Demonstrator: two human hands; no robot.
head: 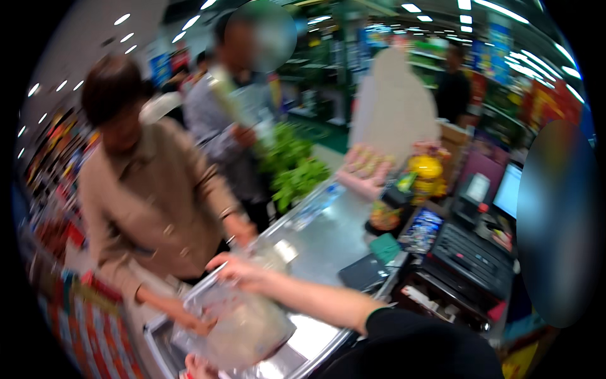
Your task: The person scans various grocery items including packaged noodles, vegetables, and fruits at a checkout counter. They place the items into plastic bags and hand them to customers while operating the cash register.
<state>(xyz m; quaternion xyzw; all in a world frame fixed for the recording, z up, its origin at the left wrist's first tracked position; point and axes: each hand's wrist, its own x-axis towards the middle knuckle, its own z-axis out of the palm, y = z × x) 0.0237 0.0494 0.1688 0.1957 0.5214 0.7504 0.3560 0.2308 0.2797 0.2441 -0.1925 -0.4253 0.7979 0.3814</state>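
Note:
A filled translucent plastic bag (251,327) lies on the metal checkout counter (350,222), its contents too blurred to name. My right hand (239,272) reaches across above the bag's far end, fingers partly spread; whether it holds any plastic cannot be told. At the bottom edge, my left hand (199,367) is beside the bag's near side, mostly cut off by the frame. A person in a tan jacket (156,199) stands across the counter, one hand (203,326) on the bag and the other near a second pale bag (267,256).
Behind stands a person in grey (208,113) beside leafy green vegetables (298,170). On the right are a black keyboard (468,256), an open drawer (428,301), a dark flat pad (363,272), a yellow figurine (426,168) and a lit screen (509,189).

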